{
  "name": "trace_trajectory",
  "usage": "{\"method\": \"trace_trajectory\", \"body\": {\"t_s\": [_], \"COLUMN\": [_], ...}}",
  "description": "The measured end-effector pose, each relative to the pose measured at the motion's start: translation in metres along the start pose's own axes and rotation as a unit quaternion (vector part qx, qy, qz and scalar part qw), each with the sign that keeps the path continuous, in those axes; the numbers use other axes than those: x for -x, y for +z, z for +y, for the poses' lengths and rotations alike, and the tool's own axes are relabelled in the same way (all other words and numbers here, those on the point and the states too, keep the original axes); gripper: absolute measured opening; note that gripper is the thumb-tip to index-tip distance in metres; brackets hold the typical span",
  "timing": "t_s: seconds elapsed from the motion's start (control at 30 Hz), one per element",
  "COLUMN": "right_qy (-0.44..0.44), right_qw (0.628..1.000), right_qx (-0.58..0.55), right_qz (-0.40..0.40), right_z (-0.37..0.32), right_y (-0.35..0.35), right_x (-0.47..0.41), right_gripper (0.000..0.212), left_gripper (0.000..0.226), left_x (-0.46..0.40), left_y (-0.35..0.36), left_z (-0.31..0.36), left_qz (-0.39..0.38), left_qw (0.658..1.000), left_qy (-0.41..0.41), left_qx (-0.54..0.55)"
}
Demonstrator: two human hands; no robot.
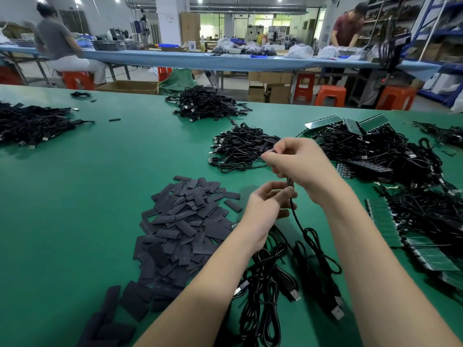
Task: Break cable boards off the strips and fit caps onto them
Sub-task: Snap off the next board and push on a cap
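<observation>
Left hand (269, 204) and right hand (298, 162) pinch one thin black cable (299, 225) above the green desk (75, 196); we can't tell if it's capped. Flat black caps (180, 221) heaped left, green board strips (383, 221) right: plenty left.

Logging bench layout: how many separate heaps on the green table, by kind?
Cable heaps: 6, e.g. the far centre heap
Black cap heaps: 1
Total: 7
Loose green board strips lie in the right-hand heaps, uncounted.
</observation>
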State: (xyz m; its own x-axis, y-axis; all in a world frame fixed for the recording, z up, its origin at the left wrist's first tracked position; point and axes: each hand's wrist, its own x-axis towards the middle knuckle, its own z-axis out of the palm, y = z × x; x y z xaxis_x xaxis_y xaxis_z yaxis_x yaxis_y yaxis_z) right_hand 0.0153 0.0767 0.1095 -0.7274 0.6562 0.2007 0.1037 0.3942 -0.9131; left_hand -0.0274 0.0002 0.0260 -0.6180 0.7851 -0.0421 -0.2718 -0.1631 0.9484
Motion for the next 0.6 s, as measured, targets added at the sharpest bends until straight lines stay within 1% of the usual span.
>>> {"method": "trace_trajectory", "body": {"t_s": [0.07, 0.17, 0.23, 0.3, 0.37, 0.4, 0.5, 0.6], "right_qy": [0.014, 0.048, 0.066, 0.073, 0.08, 0.088, 0.108, 0.109], "right_qw": [0.997, 0.99, 0.984, 0.979, 0.981, 0.982, 0.983, 0.982], "right_qx": [-0.065, -0.1, -0.108, -0.117, -0.12, -0.12, -0.123, -0.134], "right_qz": [0.04, 0.09, 0.124, 0.147, 0.128, 0.114, 0.084, 0.077], "right_z": [0.014, 0.033, 0.042, 0.048, 0.054, 0.058, 0.064, 0.063], "right_y": [-0.01, -0.017, -0.019, -0.023, -0.026, -0.026, -0.025, -0.025], "right_x": [0.005, 0.014, 0.017, 0.018, 0.021, 0.024, 0.029, 0.031], "right_gripper": [0.035, 0.038, 0.036, 0.029, 0.018, 0.016, 0.017, 0.013], "left_gripper": [0.006, 0.009, 0.008, 0.007, 0.007, 0.008, 0.008, 0.01], "left_x": [-0.002, -0.004, -0.005, -0.004, -0.004, -0.004, -0.004, -0.003], "left_y": [0.0, -0.004, -0.007, -0.006, -0.007, -0.008, -0.007, -0.007], "left_z": [-0.001, 0.0, -0.001, 0.0, 0.001, 0.001, -0.001, -0.002], "left_qz": [-0.007, -0.011, -0.01, -0.011, -0.008, -0.01, -0.021, -0.03], "left_qw": [1.0, 0.998, 0.995, 0.992, 0.992, 0.992, 0.993, 0.994], "left_qy": [-0.011, -0.022, -0.036, -0.043, -0.044, -0.042, -0.032, -0.021], "left_qx": [0.015, 0.061, 0.094, 0.115, 0.121, 0.12, 0.112, 0.106]}}
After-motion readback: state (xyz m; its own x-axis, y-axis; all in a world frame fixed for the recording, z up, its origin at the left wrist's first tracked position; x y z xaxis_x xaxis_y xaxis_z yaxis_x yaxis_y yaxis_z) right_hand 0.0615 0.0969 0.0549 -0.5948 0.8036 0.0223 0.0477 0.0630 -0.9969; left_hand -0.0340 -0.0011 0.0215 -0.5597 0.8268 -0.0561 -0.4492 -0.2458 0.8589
